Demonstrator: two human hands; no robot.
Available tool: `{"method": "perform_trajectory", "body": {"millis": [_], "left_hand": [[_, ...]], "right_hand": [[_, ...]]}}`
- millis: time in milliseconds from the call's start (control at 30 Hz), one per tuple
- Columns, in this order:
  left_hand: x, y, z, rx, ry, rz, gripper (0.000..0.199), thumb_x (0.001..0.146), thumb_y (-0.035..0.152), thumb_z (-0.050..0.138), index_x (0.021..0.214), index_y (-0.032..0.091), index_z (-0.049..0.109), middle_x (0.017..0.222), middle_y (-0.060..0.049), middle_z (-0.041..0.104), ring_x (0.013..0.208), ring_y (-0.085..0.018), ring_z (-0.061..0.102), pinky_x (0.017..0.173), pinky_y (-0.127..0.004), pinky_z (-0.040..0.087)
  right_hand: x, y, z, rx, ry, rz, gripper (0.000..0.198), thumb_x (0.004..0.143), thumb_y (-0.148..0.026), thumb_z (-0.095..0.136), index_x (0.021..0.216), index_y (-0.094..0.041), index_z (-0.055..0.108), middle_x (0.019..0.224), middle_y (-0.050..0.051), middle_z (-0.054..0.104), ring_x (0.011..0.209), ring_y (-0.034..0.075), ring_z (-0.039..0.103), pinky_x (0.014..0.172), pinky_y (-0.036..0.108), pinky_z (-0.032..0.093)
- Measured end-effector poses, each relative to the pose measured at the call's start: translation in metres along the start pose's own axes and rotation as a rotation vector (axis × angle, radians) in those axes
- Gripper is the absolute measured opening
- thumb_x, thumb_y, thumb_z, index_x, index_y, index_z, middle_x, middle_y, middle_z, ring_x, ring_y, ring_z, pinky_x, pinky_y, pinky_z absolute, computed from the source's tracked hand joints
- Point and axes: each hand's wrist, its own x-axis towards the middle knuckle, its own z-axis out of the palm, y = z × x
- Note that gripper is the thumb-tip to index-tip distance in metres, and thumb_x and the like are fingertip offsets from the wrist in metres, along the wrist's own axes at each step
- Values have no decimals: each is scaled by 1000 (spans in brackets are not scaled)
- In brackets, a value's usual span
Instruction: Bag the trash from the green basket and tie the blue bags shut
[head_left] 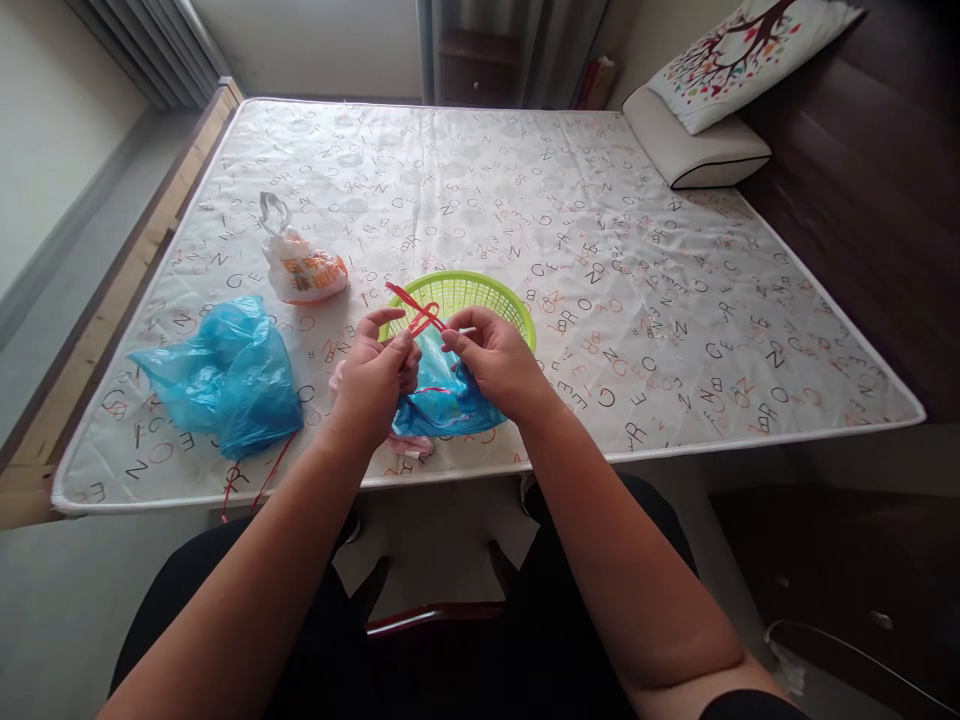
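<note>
Both my hands are raised over the front of a green plastic basket [517, 303]. Between my left hand [380, 365] and my right hand [491, 360] a red plastic string [405, 296] crosses over itself in a loop. My left fingers pinch one side of it, and my right thumb and fingers pinch the other. Just beneath, a blue plastic bag [450, 412] lies against the basket's front, partly hidden by my hands. Part of a pink cloth [411, 445] shows below my left hand.
On the left of the letter-printed mattress [600, 250] lies another blue plastic bag [236, 375], with red strings hanging near the front edge. Behind it stands a knotted white and orange plastic bag [304, 265]. A cushion [694, 140] and a tree-print pillow [750, 55] rest at the back right.
</note>
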Motion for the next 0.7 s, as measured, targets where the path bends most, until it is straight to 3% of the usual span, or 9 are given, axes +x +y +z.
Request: {"method": "perform_trajectory", "body": {"millis": [100,233,333,433,700], "left_hand": [[-2,-3,0,11,29,82,33,86,27,80,110,27,56,65,8,53,47,-8,39,45,-17,29],[-3,-2,0,25,-76,48,17,86,29,77,95,21,65,64,5,50,47,-7,36,45,-18,26],[-3,-2,-1,36,-110,29,25,90,42,77,91,18,69,67,3,47,47,-6,31,43,-18,23],[-2,-4,-2,114,-54,39,37,87,51,83,82,18,68,68,2,47,49,-7,34,43,-19,26],[-1,-11,-5,224,18,112,34,86,47,86,81,17,72,58,4,46,51,-9,38,47,-21,29]], "right_hand": [[0,0,3,40,-54,-44,38,94,-57,75,95,-24,56,88,0,64,82,15,64,72,30,53],[-2,1,7,17,-66,-99,43,93,-63,74,92,-24,57,88,0,63,80,14,62,76,31,54],[-3,2,8,-65,-21,-121,39,94,-60,74,94,-24,60,90,0,64,82,14,60,77,32,53],[-4,0,9,-122,26,-163,35,95,-56,73,93,-23,62,89,0,64,83,15,59,77,32,51],[-6,-2,10,-253,37,-204,31,97,-51,73,87,-23,66,90,2,69,83,16,61,79,34,51]]}}
